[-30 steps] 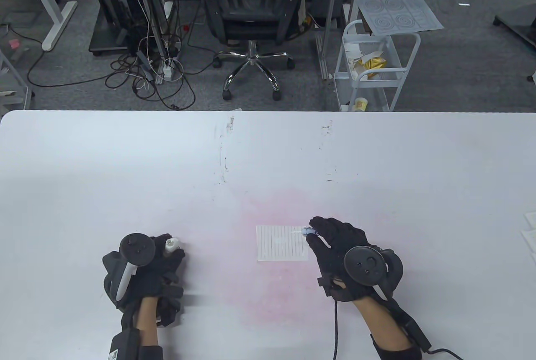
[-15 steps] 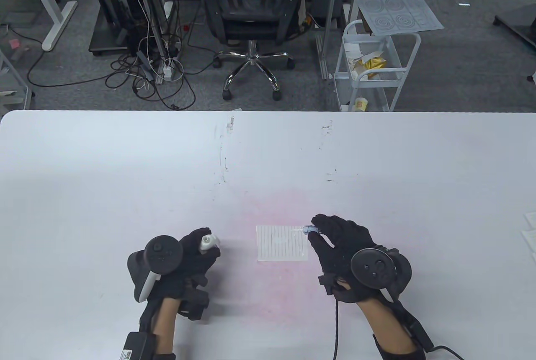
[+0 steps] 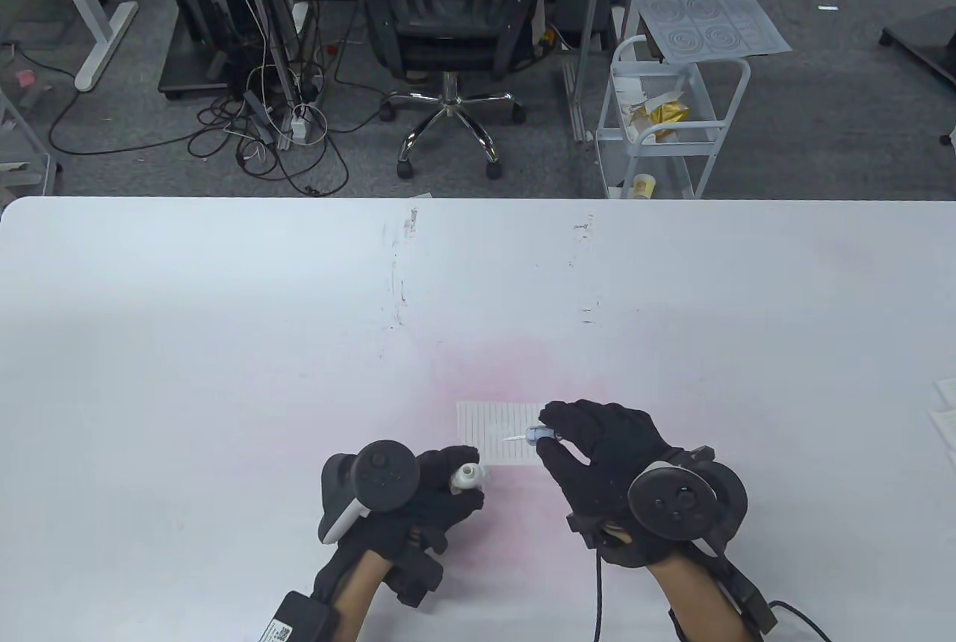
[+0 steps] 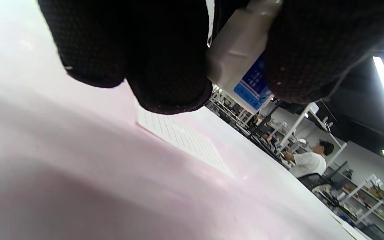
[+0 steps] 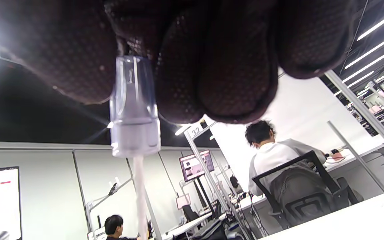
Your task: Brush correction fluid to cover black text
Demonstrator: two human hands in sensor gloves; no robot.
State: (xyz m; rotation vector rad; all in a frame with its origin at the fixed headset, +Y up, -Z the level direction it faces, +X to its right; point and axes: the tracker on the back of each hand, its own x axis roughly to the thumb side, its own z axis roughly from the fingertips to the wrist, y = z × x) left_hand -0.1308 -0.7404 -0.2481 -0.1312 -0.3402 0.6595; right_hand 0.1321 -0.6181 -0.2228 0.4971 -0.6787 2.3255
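Note:
A small lined paper (image 3: 497,433) lies on the white table (image 3: 478,284) near the front middle; it also shows in the left wrist view (image 4: 182,136). My left hand (image 3: 441,489) grips an open white correction fluid bottle (image 3: 467,476), neck pointing right, at the paper's lower left corner. The bottle's blue label shows between my fingers in the left wrist view (image 4: 242,66). My right hand (image 3: 556,437) pinches the clear cap with its white brush (image 3: 523,437), tip pointing left above the paper's right part. The cap and brush stem show in the right wrist view (image 5: 133,110).
A pink stain (image 3: 508,366) spreads on the table around the paper. White sheets (image 3: 942,410) lie at the table's right edge. Beyond the far edge stand an office chair (image 3: 448,22) and a white cart (image 3: 672,112).
My left hand has carried the bottle rightward to the paper's lower left corner. My right hand has drawn the brush slightly down and left, toward the bottle.

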